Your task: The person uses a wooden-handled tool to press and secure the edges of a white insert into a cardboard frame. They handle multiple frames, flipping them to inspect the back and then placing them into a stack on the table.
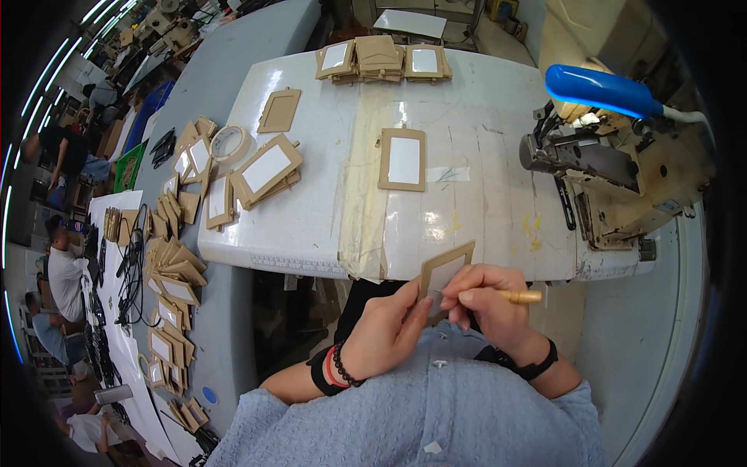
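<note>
Left hand (pixel 389 327) gripping a tan windowed card frame (pixel 445 272), right hand (pixel 486 300) closed on a wooden-handled tool (pixel 520 296), near the white counter (pixel 327 210) edge.

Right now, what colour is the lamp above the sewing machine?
Bright blue: the lamp, seen best in the head view.

You hold a tan rectangular leather frame with a clear window (pixel 444 272) tilted upright, just off the near edge of the white tabletop (pixel 498 202), with a wooden-handled tool (pixel 520 296) touching it.
</note>
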{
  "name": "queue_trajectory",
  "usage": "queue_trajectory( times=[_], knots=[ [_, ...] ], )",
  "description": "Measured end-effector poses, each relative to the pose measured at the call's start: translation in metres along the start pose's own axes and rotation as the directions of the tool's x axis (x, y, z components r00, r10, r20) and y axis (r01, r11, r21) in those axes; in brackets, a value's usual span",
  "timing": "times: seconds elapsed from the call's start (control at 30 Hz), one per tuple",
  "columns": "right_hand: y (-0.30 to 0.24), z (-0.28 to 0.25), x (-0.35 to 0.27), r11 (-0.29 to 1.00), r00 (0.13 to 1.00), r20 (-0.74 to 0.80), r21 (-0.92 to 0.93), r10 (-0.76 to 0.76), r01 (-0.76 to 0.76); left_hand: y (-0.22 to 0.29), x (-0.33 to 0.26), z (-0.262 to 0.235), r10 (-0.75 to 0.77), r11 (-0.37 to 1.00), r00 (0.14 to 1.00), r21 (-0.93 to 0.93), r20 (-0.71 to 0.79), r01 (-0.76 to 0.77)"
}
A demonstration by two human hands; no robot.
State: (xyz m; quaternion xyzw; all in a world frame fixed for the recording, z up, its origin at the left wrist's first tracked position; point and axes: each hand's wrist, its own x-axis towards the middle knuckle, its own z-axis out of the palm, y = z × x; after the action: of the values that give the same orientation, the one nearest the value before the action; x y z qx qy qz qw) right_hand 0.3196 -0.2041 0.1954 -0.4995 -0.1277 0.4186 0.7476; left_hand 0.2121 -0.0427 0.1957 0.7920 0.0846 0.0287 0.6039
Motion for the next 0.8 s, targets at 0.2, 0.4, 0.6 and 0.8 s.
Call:
queue_trajectory(
  times=[0.2,0.4,0.6,0.8],
  knots=[
    [0.009,-0.015,0.014,0.842,0.961,0.099,0.466,0.257,-0.273,0.003,0.0,-0.001,0.125,0.979,0.992,0.162,0.0,-0.123],
    [0.016,-0.014,0.015,0.885,0.976,0.055,0.412,0.213,-0.216,0.002,0.003,-0.001,0.062,0.989,0.998,0.131,0.012,-0.063],
    [0.003,0.007,0.01,0.992,0.99,-0.079,0.064,0.118,-0.113,-0.023,0.001,0.002,-0.089,0.975,0.996,-0.204,0.027,0.092],
    [0.008,-0.002,-0.006,0.843,0.829,-0.224,-0.313,-0.513,0.437,-0.02,0.001,-0.001,-0.191,0.849,0.979,-0.489,0.065,0.198]
  ],
)
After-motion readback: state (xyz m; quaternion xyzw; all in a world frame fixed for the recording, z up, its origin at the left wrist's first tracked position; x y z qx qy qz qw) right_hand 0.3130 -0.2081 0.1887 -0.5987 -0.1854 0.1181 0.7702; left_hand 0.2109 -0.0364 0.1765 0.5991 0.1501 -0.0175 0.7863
